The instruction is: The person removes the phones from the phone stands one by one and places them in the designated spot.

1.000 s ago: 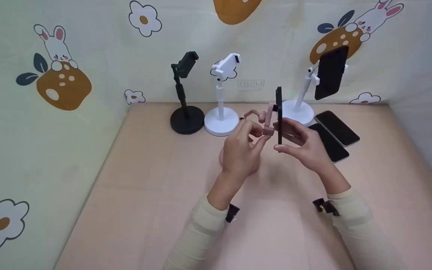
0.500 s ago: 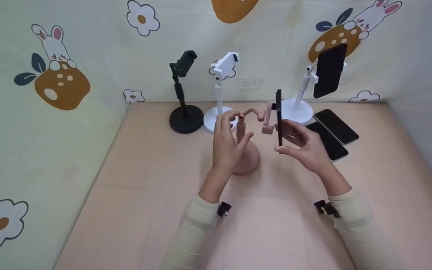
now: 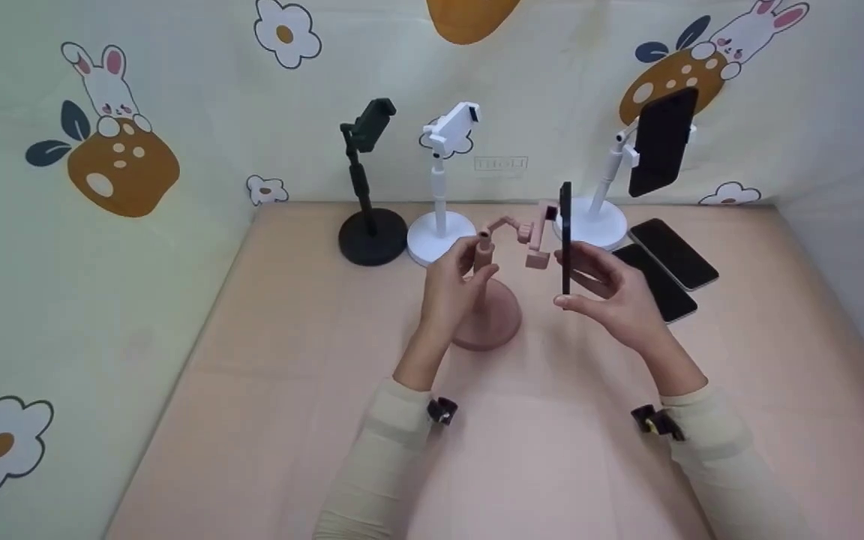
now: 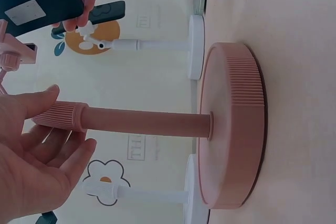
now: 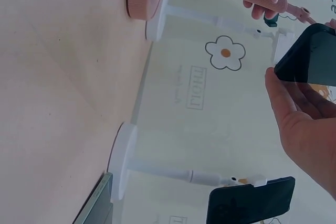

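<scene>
A pink phone stand [image 3: 505, 321] stands upright on the table, its bent arm reaching right to a phone clamp [image 3: 538, 259]. My left hand [image 3: 447, 291] grips the ribbed collar [image 4: 62, 116] at the top of its pole, thumb on one side and fingers on the other. In my right hand [image 3: 618, 298] a black phone [image 3: 566, 247] is held upright by its edge, between thumb and fingers. A small gap shows between phone and clamp in the head view. A pale rectangular patch marks the phone's back in the left wrist view.
Behind stand a black phone stand [image 3: 373, 238], a white one [image 3: 441, 234], and another white stand [image 3: 603, 226] bearing a dark phone [image 3: 664, 142]. Two more phones [image 3: 673, 253] lie at the right. A patterned backdrop rises behind the table.
My left hand has left the clamp's lower end, opened, and moved left and down onto the pole's collar. The phone in my right hand has shifted slightly right, away from the clamp.
</scene>
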Tool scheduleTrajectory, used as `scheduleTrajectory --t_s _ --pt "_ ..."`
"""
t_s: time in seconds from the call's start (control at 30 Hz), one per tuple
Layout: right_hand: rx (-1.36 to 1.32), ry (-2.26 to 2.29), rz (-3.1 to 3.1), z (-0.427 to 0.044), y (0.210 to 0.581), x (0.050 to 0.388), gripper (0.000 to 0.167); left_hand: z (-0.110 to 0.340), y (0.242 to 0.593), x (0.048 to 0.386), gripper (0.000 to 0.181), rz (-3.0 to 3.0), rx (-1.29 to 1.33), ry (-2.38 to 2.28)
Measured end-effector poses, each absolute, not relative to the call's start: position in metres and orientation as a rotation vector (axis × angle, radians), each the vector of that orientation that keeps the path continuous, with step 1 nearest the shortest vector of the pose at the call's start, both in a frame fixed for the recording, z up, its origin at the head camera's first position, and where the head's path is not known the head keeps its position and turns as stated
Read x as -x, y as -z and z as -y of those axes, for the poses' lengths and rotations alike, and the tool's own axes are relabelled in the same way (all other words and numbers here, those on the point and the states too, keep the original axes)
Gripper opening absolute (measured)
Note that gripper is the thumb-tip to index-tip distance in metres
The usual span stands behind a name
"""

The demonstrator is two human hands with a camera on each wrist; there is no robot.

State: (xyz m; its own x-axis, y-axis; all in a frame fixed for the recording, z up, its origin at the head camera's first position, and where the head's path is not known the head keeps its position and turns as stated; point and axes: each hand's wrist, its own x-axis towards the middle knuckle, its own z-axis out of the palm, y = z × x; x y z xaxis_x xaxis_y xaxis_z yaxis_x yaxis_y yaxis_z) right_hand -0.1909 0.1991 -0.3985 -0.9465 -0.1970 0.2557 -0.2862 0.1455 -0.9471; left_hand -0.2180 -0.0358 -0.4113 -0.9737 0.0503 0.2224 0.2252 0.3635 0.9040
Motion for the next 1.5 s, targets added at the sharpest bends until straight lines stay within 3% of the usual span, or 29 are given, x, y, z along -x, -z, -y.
scheduleTrajectory --t_s 1.5 --pt "-0.269 -1.532 2.655 -0.27 0.399 0.174 0.076 0.042 0.405 0.225 0.035 2.607 0.289 1.51"
